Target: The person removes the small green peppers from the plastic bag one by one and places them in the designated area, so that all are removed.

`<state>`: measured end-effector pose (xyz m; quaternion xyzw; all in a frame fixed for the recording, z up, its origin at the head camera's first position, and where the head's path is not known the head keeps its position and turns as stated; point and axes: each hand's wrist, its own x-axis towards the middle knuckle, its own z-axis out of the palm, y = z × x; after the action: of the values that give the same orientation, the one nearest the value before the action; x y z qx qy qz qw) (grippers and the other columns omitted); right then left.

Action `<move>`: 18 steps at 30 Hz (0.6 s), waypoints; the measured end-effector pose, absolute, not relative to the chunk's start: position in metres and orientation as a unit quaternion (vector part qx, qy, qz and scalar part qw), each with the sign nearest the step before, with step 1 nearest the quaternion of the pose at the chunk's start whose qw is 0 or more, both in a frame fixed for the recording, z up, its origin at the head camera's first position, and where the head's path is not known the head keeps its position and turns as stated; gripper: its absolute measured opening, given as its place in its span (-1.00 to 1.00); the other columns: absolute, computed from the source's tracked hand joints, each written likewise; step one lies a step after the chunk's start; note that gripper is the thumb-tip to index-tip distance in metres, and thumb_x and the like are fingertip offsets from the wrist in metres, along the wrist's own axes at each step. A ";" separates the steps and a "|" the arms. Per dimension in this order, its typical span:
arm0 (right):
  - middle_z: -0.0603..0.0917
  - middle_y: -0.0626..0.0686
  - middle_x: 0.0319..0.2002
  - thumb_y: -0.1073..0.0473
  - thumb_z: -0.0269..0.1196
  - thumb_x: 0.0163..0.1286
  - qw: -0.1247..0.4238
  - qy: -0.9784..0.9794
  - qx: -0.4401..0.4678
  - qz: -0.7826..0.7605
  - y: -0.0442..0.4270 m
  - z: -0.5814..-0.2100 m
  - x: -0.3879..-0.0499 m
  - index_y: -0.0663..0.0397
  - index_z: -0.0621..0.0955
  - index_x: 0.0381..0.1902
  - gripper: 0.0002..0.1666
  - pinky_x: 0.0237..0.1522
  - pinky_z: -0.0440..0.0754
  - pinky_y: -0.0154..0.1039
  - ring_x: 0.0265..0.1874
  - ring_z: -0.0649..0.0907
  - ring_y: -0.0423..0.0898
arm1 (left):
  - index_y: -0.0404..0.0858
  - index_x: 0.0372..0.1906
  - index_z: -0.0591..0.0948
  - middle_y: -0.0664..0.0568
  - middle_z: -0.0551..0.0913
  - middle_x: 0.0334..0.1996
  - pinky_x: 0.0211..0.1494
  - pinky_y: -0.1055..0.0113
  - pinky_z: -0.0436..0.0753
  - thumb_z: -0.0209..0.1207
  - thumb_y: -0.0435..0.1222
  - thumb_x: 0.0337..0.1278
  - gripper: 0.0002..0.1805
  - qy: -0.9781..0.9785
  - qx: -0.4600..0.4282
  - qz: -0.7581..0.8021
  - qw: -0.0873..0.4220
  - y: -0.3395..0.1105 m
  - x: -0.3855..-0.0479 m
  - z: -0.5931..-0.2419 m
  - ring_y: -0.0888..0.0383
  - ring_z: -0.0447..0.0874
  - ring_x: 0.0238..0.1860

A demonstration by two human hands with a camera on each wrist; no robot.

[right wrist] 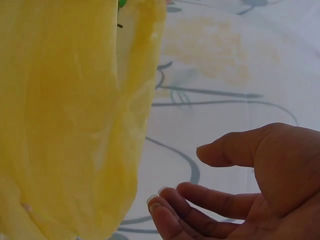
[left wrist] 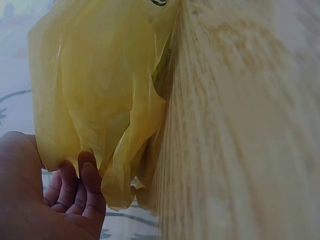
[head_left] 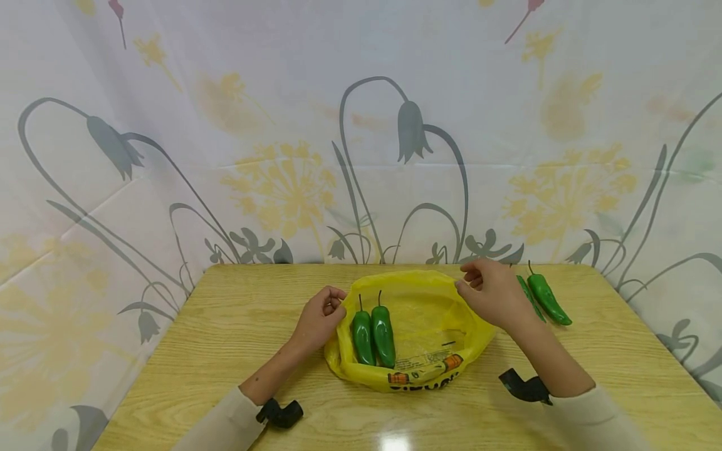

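My left hand (head_left: 319, 318) pinches the thin, crinkled yellow plastic bag (head_left: 414, 285); my right hand (head_left: 492, 292) hovers beside it, thumb and fingers parted. Inside: two glossy, tapered green chili peppers (head_left: 383, 338).

Pale, creased cloth (head_left: 316, 37) is hung behind and along both sides, printed with grey drooping flowers (head_left: 413, 128) and yellow blooms (head_left: 287, 181). Light wood-grain table (head_left: 237, 326) is placed before it; bright glare (head_left: 395, 443) is reflected near-side.

The right wrist (head_left: 512, 304) partly hides one green pepper (head_left: 532, 299), and the yellow bag's (head_left: 425, 313) small print (head_left: 423, 360) blurs.
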<state>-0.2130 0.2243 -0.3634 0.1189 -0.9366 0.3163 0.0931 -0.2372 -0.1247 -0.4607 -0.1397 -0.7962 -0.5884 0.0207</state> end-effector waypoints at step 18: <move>0.71 0.17 -0.13 0.20 0.38 0.46 0.086 -0.924 0.190 0.321 0.173 -0.392 -0.200 0.32 0.67 0.06 -0.67 -0.04 0.71 0.04 -0.15 0.71 0.12 | -0.31 0.06 0.61 -0.04 0.57 -0.30 -0.32 0.41 0.47 0.13 -0.43 0.40 -0.78 -0.806 -0.142 -0.575 0.024 -0.124 -0.237 -0.462 0.20 0.47 -0.42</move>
<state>-0.1998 0.1733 -0.3919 0.1897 -0.9238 0.3214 0.0860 -0.2374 -0.1245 -0.4620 -0.1416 -0.8055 -0.5749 0.0237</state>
